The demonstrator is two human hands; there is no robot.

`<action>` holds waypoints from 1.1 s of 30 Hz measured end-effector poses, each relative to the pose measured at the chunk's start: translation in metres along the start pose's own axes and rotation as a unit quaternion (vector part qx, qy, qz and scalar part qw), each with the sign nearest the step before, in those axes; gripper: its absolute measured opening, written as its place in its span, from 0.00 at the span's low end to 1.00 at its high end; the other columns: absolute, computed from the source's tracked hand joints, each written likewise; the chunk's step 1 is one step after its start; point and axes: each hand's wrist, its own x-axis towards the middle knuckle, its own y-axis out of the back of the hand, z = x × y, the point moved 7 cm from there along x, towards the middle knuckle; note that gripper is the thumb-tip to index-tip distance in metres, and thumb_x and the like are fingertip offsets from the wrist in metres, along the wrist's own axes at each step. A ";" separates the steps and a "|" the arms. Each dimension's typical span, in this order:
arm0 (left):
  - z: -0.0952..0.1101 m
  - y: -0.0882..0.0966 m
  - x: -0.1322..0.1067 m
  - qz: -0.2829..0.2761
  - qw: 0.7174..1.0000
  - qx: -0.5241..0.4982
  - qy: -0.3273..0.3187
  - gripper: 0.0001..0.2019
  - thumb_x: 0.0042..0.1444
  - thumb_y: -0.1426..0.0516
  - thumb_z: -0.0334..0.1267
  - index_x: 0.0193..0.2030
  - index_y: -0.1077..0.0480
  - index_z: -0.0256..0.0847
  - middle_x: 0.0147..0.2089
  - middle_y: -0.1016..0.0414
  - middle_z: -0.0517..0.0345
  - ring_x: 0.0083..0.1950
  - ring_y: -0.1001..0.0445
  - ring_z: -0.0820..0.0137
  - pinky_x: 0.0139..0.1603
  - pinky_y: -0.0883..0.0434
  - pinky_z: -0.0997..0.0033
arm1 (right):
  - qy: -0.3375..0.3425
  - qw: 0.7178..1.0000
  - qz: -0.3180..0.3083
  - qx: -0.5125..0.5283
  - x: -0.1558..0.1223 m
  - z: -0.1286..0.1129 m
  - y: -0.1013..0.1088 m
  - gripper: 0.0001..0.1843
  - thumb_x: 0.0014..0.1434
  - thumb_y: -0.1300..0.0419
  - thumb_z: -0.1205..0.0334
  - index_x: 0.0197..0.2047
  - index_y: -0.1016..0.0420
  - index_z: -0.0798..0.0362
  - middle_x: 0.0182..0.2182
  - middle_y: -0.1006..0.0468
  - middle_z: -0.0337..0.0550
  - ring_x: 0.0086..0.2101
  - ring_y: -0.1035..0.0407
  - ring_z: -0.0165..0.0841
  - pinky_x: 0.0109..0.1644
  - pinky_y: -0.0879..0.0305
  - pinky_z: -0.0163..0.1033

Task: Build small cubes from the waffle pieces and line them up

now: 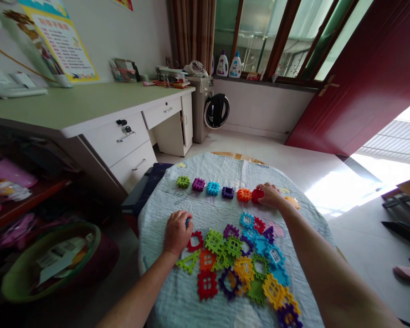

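Observation:
A round table under a pale blue cloth (191, 300) carries a row of plastic waffle blocks: green (183, 181), purple (198, 184), blue (212, 188), dark purple (228, 192), orange (243, 195) and red (257, 196). My right hand (271, 196) rests on the red block at the row's right end, fingers curled over it. My left hand (176, 232) is closed round a small blue piece at the table's left side, beside a red arch-shaped tile (195, 242). A heap of several flat coloured tiles (246, 264) lies between my forearms.
A green-topped desk with white drawers (130, 136) stands to the left. A green basin (48, 264) sits on the floor beside a low shelf. A washing machine (212, 109) is at the back wall, a red door (362, 77) to the right.

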 end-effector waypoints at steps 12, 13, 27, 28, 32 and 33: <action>0.001 0.000 0.000 0.000 1.000 0.003 -0.004 0.06 0.56 0.48 0.33 0.35 0.30 0.43 0.40 0.25 0.51 0.46 0.30 0.59 0.52 0.33 0.57 | -0.007 0.998 0.049 0.032 -0.007 0.001 0.008 0.35 0.47 0.36 0.62 0.61 0.32 0.50 0.54 0.31 0.53 0.51 0.38 0.47 0.52 0.44 0.47; 0.001 0.000 0.000 -0.001 1.000 0.004 -0.004 0.06 0.56 0.48 0.33 0.35 0.30 0.43 0.40 0.25 0.51 0.46 0.30 0.58 0.52 0.33 0.56 | -0.010 0.998 0.059 0.037 -0.012 0.002 0.010 0.36 0.49 0.36 0.61 0.63 0.34 0.50 0.56 0.32 0.54 0.53 0.39 0.47 0.53 0.44 0.47; -0.002 -0.002 0.001 0.015 0.999 0.022 -0.028 0.07 0.55 0.49 0.34 0.35 0.30 0.43 0.40 0.24 0.50 0.45 0.29 0.58 0.51 0.33 0.57 | -0.126 0.931 0.117 0.323 -0.169 0.053 -0.064 0.20 0.50 0.47 0.52 0.43 0.25 0.50 0.32 0.22 0.43 0.28 0.30 0.36 0.38 0.32 0.43; -0.002 -0.002 0.001 0.015 0.999 0.023 -0.030 0.07 0.55 0.49 0.34 0.34 0.30 0.43 0.39 0.24 0.50 0.45 0.29 0.58 0.51 0.33 0.57 | -0.135 0.924 0.122 0.336 -0.174 0.055 -0.069 0.20 0.50 0.47 0.52 0.43 0.25 0.50 0.31 0.22 0.42 0.28 0.30 0.35 0.38 0.32 0.43; -0.002 -0.003 0.001 0.017 0.999 0.025 -0.033 0.06 0.55 0.48 0.34 0.34 0.30 0.43 0.39 0.24 0.50 0.45 0.29 0.58 0.51 0.33 0.58 | -0.141 0.902 0.155 0.379 -0.183 0.058 -0.075 0.21 0.49 0.45 0.51 0.44 0.25 0.51 0.32 0.22 0.42 0.30 0.29 0.36 0.36 0.32 0.41; -0.002 -0.003 0.001 0.017 0.999 0.025 -0.032 0.06 0.55 0.48 0.34 0.34 0.30 0.43 0.39 0.24 0.51 0.45 0.29 0.58 0.52 0.33 0.58 | -0.141 0.898 0.159 0.384 -0.183 0.058 -0.076 0.22 0.49 0.45 0.51 0.44 0.24 0.51 0.32 0.22 0.42 0.30 0.29 0.36 0.36 0.32 0.41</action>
